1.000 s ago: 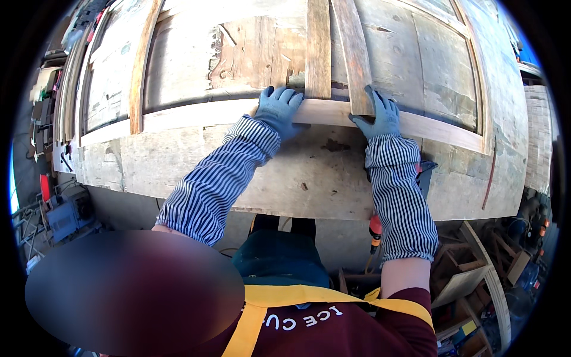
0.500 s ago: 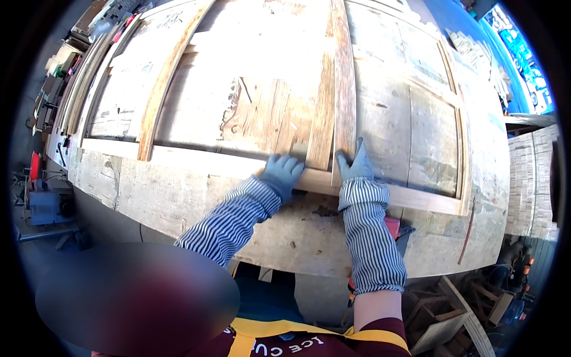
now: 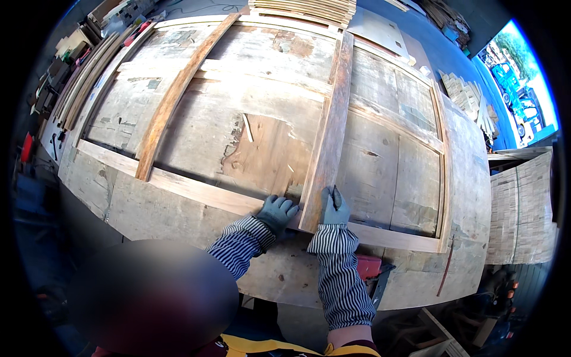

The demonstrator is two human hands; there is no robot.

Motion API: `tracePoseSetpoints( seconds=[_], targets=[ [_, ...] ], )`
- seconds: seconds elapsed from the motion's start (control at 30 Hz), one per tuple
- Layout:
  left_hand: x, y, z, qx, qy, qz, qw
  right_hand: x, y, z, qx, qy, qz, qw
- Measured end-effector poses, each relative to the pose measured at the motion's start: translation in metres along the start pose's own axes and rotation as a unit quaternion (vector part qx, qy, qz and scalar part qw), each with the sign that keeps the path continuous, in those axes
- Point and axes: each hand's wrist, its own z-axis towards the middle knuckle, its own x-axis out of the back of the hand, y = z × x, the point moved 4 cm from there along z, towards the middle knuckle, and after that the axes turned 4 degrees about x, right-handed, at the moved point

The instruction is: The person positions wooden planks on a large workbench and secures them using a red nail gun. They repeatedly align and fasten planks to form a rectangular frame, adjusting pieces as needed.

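Note:
A large wooden frame (image 3: 196, 191) of pale rails and crosspieces lies flat on a worn worktable (image 3: 143, 208). One long, flat board (image 3: 331, 134) lies across it from near to far, its near end sticking out past the front rail. My right hand (image 3: 335, 208), in a grey glove, closes on the board's right edge close to that end. To the board's left, my gloved left hand (image 3: 278, 213) curls its fingers over the frame's front rail. Another board (image 3: 181, 95), browner, crosses the frame further left.
Wood scraps (image 3: 248, 128) lie inside the frame. A red tool (image 3: 369, 266) is at the table's front edge, beside my right sleeve. Stacked slats (image 3: 303, 11) stand beyond the far side; a strapped wood stack (image 3: 518, 208) stands to the right. Long strips (image 3: 83, 80) lie at the left.
The board's near end has shifted left with my right hand, now covering the crosspiece that showed beside it. My left hand stays on the front rail. The view now takes in the frame's far side.

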Motion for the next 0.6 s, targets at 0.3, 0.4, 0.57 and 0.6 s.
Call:
tracePoseSetpoints(
  seconds=[0.3, 0.4, 0.57, 0.6],
  targets=[
    [-0.009, -0.004, 0.005, -0.016, -0.006, 0.027, 0.999, 0.017, 0.043, 0.011, 0.075, -0.071, -0.189, 0.977],
    [-0.015, -0.007, 0.000, -0.008, 0.008, 0.034, 0.999, 0.009, 0.031, 0.010, 0.049, -0.077, -0.239, 0.967],
    [-0.019, -0.005, 0.004, -0.003, -0.001, 0.067, 0.998, 0.007, 0.025, 0.024, 0.081, -0.149, -0.334, 0.927],
    [-0.011, -0.001, 0.004, 0.008, -0.011, 0.016, 1.000, 0.010, 0.032, 0.031, 0.081, -0.169, -0.333, 0.924]
  ],
)
